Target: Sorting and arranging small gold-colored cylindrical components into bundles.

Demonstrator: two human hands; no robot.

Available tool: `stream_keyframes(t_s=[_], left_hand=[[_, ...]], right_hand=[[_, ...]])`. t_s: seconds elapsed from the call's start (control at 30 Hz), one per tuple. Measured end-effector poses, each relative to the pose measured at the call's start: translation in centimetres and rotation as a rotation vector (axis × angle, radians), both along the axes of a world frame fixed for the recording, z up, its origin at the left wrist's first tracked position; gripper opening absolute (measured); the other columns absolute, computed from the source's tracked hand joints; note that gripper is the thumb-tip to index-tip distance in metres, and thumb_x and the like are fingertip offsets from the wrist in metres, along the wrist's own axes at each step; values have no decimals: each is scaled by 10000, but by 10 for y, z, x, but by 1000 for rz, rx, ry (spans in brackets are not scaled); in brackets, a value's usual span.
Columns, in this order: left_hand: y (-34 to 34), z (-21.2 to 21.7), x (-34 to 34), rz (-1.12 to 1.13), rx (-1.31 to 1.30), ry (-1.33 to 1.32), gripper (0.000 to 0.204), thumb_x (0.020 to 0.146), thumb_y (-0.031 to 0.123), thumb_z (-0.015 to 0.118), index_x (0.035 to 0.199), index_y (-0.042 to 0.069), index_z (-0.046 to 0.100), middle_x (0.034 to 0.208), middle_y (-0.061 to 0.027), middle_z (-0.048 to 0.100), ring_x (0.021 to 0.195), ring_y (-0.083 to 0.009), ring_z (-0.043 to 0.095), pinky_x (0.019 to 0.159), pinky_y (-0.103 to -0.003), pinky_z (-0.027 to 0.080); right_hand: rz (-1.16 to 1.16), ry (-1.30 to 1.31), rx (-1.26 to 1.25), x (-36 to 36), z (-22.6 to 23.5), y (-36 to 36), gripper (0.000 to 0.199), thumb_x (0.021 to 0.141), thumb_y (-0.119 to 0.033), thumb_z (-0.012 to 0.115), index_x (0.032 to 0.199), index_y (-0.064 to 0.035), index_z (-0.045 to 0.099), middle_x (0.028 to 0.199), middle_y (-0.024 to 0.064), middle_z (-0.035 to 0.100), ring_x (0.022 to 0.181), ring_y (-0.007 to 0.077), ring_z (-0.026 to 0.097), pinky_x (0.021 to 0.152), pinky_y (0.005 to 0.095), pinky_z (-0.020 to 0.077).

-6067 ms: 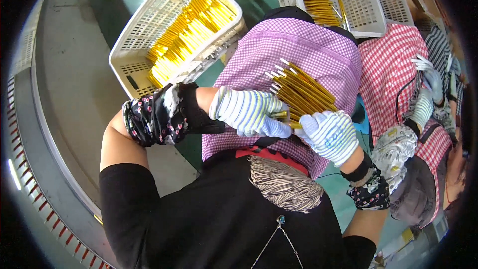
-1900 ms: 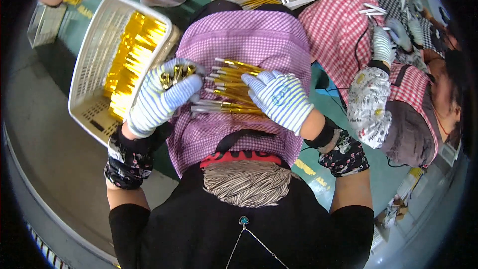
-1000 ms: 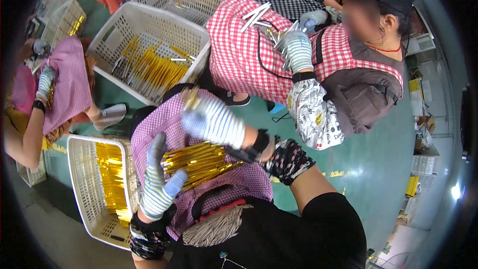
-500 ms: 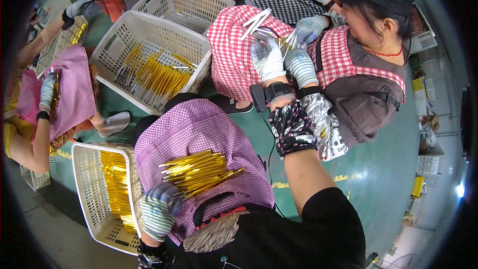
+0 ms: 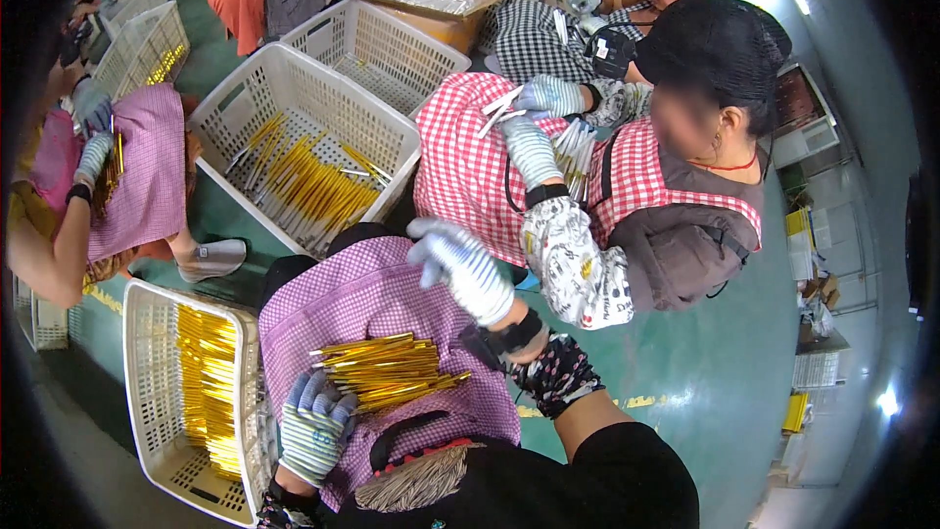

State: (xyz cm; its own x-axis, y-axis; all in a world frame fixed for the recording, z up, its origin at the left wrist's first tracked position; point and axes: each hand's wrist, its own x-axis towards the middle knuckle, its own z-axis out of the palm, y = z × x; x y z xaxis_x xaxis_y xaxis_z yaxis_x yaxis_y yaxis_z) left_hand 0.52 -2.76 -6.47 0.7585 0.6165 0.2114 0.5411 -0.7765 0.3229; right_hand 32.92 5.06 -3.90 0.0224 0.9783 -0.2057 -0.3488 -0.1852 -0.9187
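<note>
A bundle of thin gold sticks [image 5: 387, 372] lies across the pink checked apron [image 5: 362, 294] on my lap. My left hand [image 5: 315, 426], in a striped white work glove, sits at the bundle's near left end with its fingers curled against the sticks; whether it grips them is unclear. My right hand [image 5: 460, 264], gloved the same way, hovers above the lap past the bundle's far side, fingers apart and holding nothing.
A white slatted basket [image 5: 142, 382] of gold sticks stands at my left. A second basket [image 5: 294, 59] of yellow sticks sits ahead, with another basket [image 5: 392, 39] behind it. A person in a red checked apron [image 5: 460, 157] sits opposite handling pale sticks; another person [image 5: 127, 176] sits left.
My right hand has left the bundle, reached out toward the person opposite and drawn back above my lap. My left hand has settled at the bundle's near end.
</note>
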Motion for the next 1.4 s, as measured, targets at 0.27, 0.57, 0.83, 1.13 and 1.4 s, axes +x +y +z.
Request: stream_keyframes(t_s=[0.27,0.57,0.83,1.13,1.4], left_hand=[[18,63,-10,37,141,52,375,731,175,638,1101,121,603,961,-81,556,1080,-299,562,1000,-500,442],[33,61,-7,-54,-153,246,229,931,351,562,977,130,603,692,-80,624,561,-240,614,510,-412,447],[8,3,-15,-327,-549,-419,245,947,261,571,1053,44,611,797,-162,644,652,-339,634,562,-418,517],[20,50,-4,-145,-278,222,237,908,291,628,1009,77,642,717,-77,618,559,-254,622,534,-360,505],[26,53,-26,202,-988,110,259,954,290,590,1092,80,649,895,-144,669,789,-315,665,655,-389,522]], right_hand=[[978,-881,280,-74,33,-44,395,952,-317,579,1204,-13,578,1015,186,666,910,335,661,813,396,537],[986,-1095,580,-80,10,-56,275,958,-252,492,1088,-40,608,1060,184,651,950,352,642,851,422,521],[867,-1351,1011,-59,24,-58,257,909,-306,518,836,-78,613,638,91,594,536,261,622,480,418,488],[819,-842,599,-55,-4,-84,315,934,-327,589,769,-60,599,662,139,650,578,331,640,522,451,508],[904,-1364,411,-35,8,-77,309,953,-365,508,981,-81,629,758,163,671,597,347,637,559,466,520]])
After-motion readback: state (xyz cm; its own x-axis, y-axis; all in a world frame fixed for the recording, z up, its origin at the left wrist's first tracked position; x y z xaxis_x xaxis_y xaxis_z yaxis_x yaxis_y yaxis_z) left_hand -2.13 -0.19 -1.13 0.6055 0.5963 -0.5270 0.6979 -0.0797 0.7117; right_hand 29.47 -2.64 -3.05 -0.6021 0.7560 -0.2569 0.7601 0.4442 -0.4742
